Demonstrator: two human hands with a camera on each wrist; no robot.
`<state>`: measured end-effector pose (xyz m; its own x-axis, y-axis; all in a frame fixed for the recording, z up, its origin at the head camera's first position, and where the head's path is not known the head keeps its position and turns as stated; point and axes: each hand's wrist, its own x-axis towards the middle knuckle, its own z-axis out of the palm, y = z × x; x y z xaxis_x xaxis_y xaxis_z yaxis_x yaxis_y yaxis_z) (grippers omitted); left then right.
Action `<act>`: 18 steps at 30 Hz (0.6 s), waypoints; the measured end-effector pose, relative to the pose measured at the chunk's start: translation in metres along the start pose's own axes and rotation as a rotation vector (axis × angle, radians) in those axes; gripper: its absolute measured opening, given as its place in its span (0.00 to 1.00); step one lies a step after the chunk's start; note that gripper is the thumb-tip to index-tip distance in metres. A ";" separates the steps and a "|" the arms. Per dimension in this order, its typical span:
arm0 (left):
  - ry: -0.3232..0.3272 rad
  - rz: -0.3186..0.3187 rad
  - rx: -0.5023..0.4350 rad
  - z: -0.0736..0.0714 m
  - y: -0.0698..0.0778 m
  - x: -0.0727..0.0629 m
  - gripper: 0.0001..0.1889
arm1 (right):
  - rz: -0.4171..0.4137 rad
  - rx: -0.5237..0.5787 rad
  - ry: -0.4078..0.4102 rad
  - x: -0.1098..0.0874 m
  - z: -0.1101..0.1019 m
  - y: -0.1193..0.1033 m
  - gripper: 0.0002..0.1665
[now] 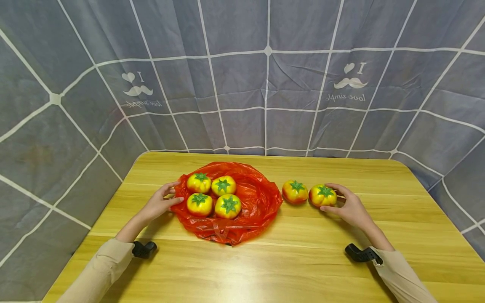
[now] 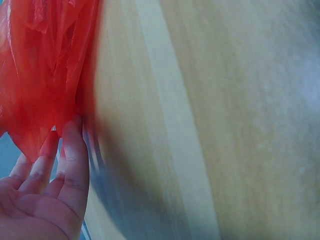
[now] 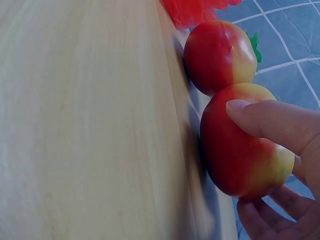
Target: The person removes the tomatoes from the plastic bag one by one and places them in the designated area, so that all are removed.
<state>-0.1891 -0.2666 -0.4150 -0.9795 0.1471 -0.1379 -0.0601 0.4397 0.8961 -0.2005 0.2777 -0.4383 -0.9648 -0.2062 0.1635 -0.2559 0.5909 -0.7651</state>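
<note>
A red plastic bag [image 1: 257,193] lies spread open on the table, its rim folded outward. Four tomatoes would be several: several yellow-and-red tomatoes [image 1: 228,206] with green star-shaped leaves sit in its left half. At the bag's left rim, my left hand [image 1: 161,202] holds the thin film [image 2: 45,75] between thumb and fingers; some fingertips are behind it. To the right of the bag stand two more tomatoes, side by side. My right hand [image 1: 350,208] grips the outer tomato [image 3: 245,145], thumb on its near side and fingers round the far side. The other tomato [image 1: 294,192] sits between it and the bag.
The wooden table [image 1: 235,273] runs up to a grey curtain [image 1: 242,84] with white lines behind and at both sides. Black straps with cameras [image 1: 144,249] are worn on both wrists, below the hands.
</note>
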 end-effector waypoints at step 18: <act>0.005 -0.011 0.023 0.000 0.001 -0.001 0.33 | 0.017 0.015 -0.025 0.001 -0.002 0.000 0.43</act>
<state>-0.1885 -0.2658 -0.4137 -0.9798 0.1376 -0.1453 -0.0663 0.4617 0.8846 -0.2017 0.2793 -0.4370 -0.9671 -0.2156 0.1352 -0.2385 0.5831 -0.7766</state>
